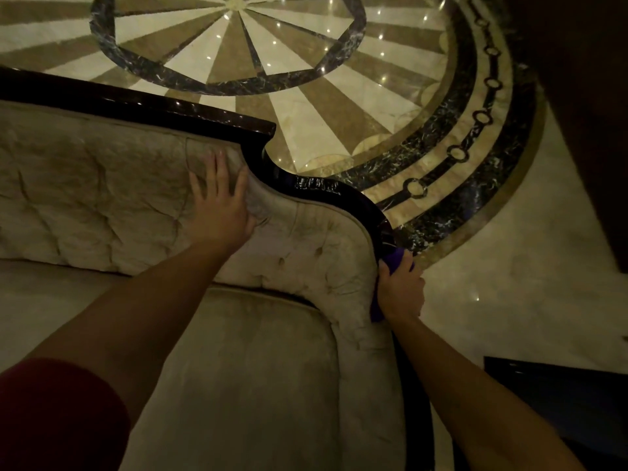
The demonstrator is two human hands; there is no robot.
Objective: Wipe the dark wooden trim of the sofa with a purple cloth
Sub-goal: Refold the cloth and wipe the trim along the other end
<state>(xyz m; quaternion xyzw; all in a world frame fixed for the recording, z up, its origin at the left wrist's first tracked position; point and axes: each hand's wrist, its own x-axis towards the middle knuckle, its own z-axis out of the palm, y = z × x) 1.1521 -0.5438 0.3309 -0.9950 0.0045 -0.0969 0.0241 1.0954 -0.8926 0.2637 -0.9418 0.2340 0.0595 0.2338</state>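
**Purple cloth working the corner of the trim, most of the run still unjudged**

Purple cloth [396, 263] is showing in two small patches, one above and one below the right hand [401, 290], which is gripping it with curled fingers and pressing it against the dark wooden trim [319, 188] where the sofa [238, 368] back is turning down into the arm. The left hand [221, 202] is lying flat, fingers straight and spread, on the tufted beige upholstery, its fingertips just beside the inner edge of the trim; it is holding nothing and seems to be bracing.

Beyond the left hand the trim is running away as a long straight rail, then curving in an S between the two hands. Below the right hand it is continuing along the arm toward the person. A wet-looking sheen is showing on the curve just beyond the right hand, which suggests that stretch is done, though reflections off the patterned marble floor [492, 266] could give the same look. By that reading the wiping is under way at the corner, with the arm rail below the right hand likely still to do; whether the far rail is finished cannot be told.
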